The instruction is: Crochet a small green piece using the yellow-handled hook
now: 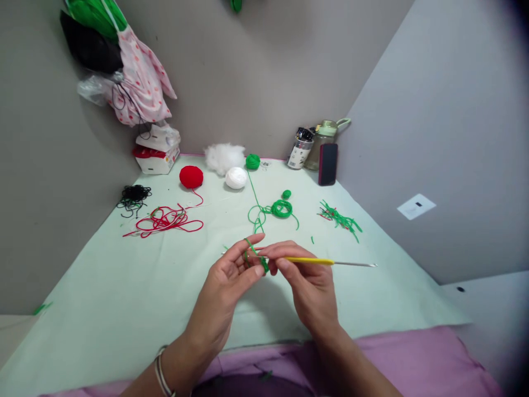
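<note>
My left hand is closed in a pinch on a small green crochet piece, with green yarn looped over its forefinger. My right hand grips a crochet hook with a yellow handle and a metal shaft that points right. The two hands meet above the pale green table cover. The green strand runs back to a loose green yarn coil and a small green yarn ball.
On the table lie a red yarn ball, a red strand tangle, black yarn, a white ball, white stuffing, green scraps, a phone, a jar, a bottle and a box.
</note>
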A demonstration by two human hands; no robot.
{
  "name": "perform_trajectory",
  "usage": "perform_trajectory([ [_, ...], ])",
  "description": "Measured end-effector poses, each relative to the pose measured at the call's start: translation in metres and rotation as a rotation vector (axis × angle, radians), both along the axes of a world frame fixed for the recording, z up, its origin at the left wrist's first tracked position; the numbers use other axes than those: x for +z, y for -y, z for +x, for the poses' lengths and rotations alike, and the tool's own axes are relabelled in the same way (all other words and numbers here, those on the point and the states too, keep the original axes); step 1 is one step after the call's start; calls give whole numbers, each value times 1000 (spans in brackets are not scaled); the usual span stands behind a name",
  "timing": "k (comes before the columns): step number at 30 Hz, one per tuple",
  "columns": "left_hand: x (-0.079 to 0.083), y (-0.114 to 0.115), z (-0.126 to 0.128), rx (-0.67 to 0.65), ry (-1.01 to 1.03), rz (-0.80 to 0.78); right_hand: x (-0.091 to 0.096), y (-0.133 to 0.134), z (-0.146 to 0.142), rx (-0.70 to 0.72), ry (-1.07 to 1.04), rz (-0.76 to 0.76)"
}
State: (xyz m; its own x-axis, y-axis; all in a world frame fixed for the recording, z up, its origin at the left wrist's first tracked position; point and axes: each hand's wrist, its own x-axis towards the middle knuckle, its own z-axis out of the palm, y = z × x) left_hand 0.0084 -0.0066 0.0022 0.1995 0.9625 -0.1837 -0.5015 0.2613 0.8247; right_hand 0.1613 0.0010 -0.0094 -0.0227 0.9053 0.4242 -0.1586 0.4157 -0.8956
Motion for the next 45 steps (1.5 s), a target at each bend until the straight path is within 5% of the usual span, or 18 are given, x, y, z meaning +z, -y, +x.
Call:
perform_trajectory([
  [8,4,-2,-7,6,-50,-12,2,-3,6,25,-83,-94],
  [14,-1,0,-1,81,-16,12,-3,11,9,-207,472,348],
  [17,-2,0,1,16,107,-90,-6,14,9,-264,616,448],
  [21,-1,-2,-1,-26,183,-186,0,9,7,-261,368,308],
  [24,-1,-2,-1,10,128,-117,5,4,5,-144,139,168],
  [30,-3,4,4,22,14,8,3,6,-3,-165,205,196],
  [36,-4,-1,4,-3,192,-142,-3,12,1,-314,517,424],
  [41,-1,-5,-1,5,218,-185,2,4,9,-188,120,132],
  [45,-1,-1,0,36,80,-51,5,2,6,-57,92,95],
])
